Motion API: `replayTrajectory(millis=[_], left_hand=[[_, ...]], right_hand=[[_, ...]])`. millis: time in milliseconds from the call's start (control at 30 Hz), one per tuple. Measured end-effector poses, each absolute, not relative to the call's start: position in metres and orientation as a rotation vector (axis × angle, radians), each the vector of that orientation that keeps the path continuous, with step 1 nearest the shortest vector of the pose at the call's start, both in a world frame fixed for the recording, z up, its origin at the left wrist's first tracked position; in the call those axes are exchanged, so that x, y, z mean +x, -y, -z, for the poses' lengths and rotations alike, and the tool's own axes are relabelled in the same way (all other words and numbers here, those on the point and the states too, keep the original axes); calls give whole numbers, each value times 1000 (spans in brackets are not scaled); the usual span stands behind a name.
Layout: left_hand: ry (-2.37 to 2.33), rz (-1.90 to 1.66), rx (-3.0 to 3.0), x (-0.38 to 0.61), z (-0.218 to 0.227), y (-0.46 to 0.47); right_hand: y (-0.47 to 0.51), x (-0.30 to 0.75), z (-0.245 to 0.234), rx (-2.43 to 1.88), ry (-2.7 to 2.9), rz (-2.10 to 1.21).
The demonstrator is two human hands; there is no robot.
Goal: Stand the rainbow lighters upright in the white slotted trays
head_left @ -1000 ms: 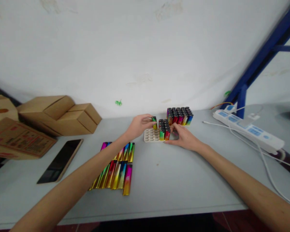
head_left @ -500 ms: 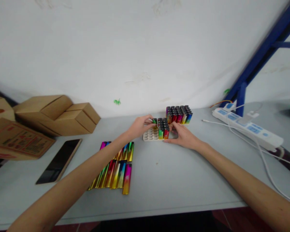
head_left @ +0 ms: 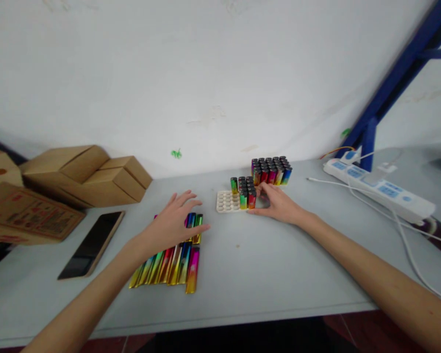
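Observation:
My left hand (head_left: 174,220) hovers over shiny multicoloured battery-like cylinders (head_left: 176,262) lying in two rows, its fingers spread with nothing in them. It partly hides the far row. To its right stands a white tray (head_left: 226,202) with round holes. Upright black-topped cylinders (head_left: 247,192) fill the tray's right part, and one green-and-gold cylinder (head_left: 234,185) stands at the back beside them. My right hand (head_left: 277,203) grips the tray's right side, thumb at the front corner and fingers by the red cylinder. Its fingertips are partly hidden.
Behind the tray a block of upright cylinders (head_left: 272,170) stands near the wall. Cardboard boxes (head_left: 84,174) and a phone (head_left: 91,245) are on the left. A white power strip (head_left: 378,189) with loose cables (head_left: 399,230) lies on the right, by a blue metal frame (head_left: 389,83).
My left hand has let go of the green-and-gold cylinder, now standing in the tray, and has moved left and nearer to the lying cylinders, opening. My right hand stays at the tray.

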State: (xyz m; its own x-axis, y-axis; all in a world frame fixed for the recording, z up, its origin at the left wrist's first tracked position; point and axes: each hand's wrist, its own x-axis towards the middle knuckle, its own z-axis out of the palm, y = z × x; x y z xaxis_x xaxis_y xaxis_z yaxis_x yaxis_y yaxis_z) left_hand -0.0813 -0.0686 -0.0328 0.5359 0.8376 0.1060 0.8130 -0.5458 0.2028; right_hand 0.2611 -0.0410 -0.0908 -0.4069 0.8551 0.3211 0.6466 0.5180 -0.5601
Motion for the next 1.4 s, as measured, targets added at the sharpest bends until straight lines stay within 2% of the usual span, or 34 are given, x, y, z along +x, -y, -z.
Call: replayTrajectory(millis=[267, 533, 700, 867, 1000, 1167, 1400], left_hand=[[-1455, -266, 2689, -83, 54, 72], [-1604, -477, 2721, -66, 63, 66], [-1449, -410, 2642, -55, 61, 64], [-1374, -773, 2431, -46, 49, 65], [-1307, -1072, 2041, -37, 29, 74], [-957, -1141, 1528, -16, 15, 77], [-1115, -1164, 1545, -1, 30, 71]], right_hand=[[43, 260, 89, -1199, 2177, -444], [42, 260, 90, -1210, 2174, -445], [42, 260, 89, -1216, 2181, -451], [43, 260, 89, -1197, 2179, -458], [43, 260, 90, -1196, 2175, -458], [43, 260, 90, -1201, 2175, -459], [42, 260, 90, -1187, 2187, -463]])
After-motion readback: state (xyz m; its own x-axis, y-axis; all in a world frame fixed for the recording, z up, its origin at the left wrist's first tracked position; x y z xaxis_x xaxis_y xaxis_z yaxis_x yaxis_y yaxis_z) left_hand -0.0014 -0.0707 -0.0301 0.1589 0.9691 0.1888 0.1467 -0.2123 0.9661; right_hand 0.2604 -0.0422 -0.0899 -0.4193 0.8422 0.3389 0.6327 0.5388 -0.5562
